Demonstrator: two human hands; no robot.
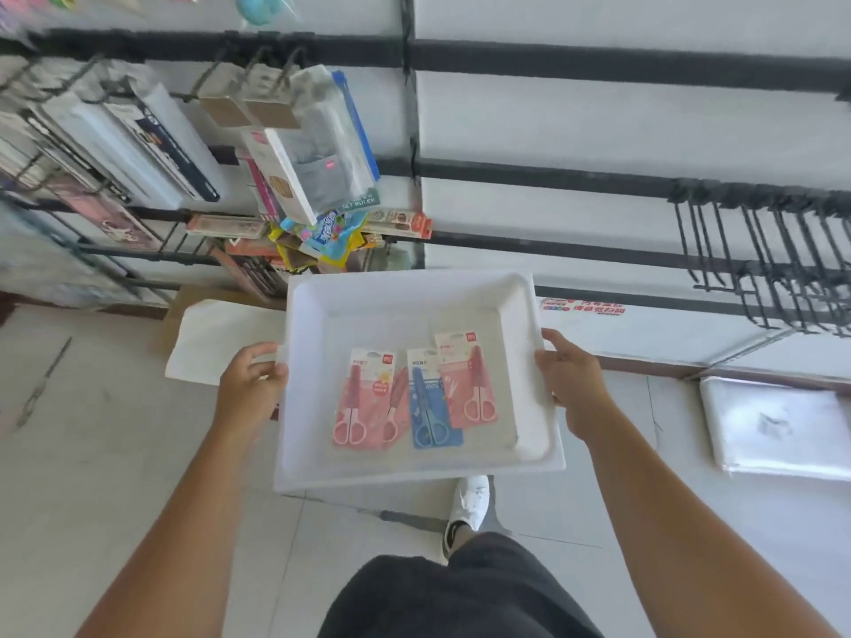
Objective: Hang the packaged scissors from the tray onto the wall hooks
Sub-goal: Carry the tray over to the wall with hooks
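Note:
I hold a white tray (405,301) level in front of me. My left hand (251,377) grips its left rim and my right hand (571,379) grips its right rim. Inside lie several packaged scissors, partly overlapping: a pink pack (357,402) on the left, a blue pack (433,407) in the middle, another pink pack (467,384) on the right. Bare black wall hooks (755,260) stick out from a rail at the right. The wall's black rails (598,177) run across white panels.
Hooks at the left carry hung stationery (294,145), rulers and notebooks (138,145). A white sheet (207,343) lies on a cardboard box under the tray's left side. A plastic-wrapped white stack (778,425) rests on the floor at right. My shoe (467,508) shows below the tray.

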